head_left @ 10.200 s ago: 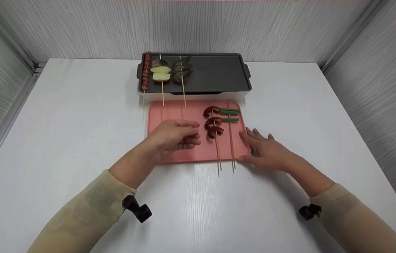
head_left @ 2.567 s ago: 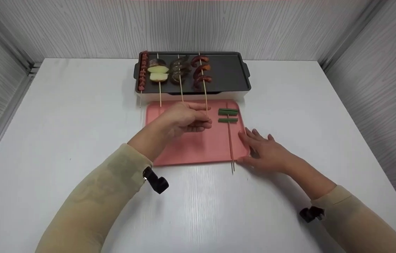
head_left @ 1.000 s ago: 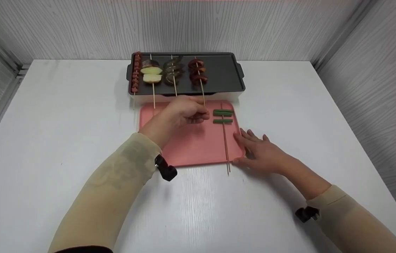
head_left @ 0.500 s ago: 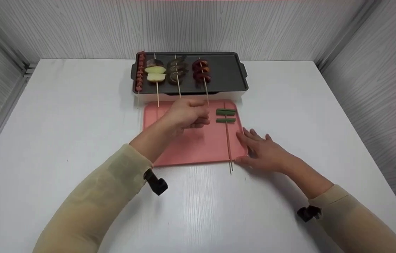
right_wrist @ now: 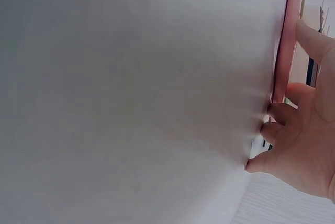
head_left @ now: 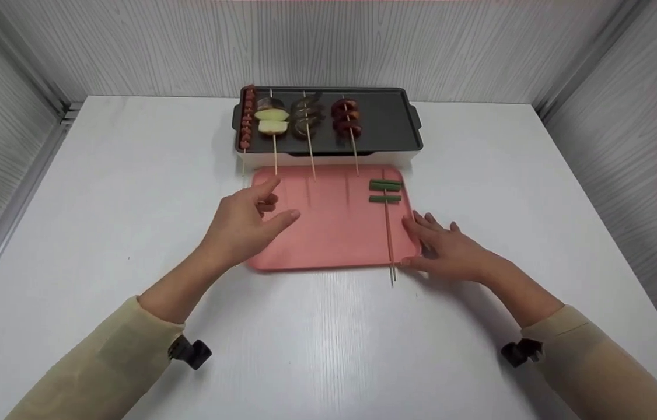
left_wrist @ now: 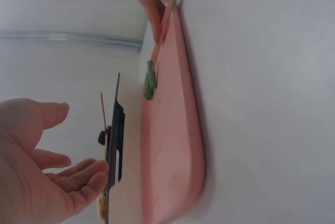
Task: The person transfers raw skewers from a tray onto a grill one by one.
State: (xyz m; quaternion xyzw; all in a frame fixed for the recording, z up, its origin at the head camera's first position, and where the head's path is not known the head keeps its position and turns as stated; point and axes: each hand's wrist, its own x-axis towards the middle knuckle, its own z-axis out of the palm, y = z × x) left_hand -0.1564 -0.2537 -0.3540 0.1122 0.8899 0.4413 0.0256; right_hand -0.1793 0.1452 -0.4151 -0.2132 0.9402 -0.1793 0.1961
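My left hand (head_left: 241,227) hovers over the left part of the pink tray (head_left: 328,245), holding nothing, its thumb apart from the loosely bent fingers. At the tray's right edge my right hand (head_left: 448,254) rests with fingers spread on the table and thumb by the near corner. On the black griddle (head_left: 387,119) behind the tray lies a skewer of dark red curled pieces (head_left: 346,118), its stick sticking out over the front. A skewer of green stalk pieces (head_left: 385,199) lies on the tray's right side, its stick passing the near rim.
Further left on the griddle are a skewer of small red pieces (head_left: 246,119), one with pale and dark chunks (head_left: 272,115), and one with brown curled pieces (head_left: 306,116). The white table (head_left: 317,338) meets panelled walls at the back and sides.
My left hand has carried the dark red skewer from tray to griddle, let it go and drawn back to the left. The right hand has stayed at the tray's edge.
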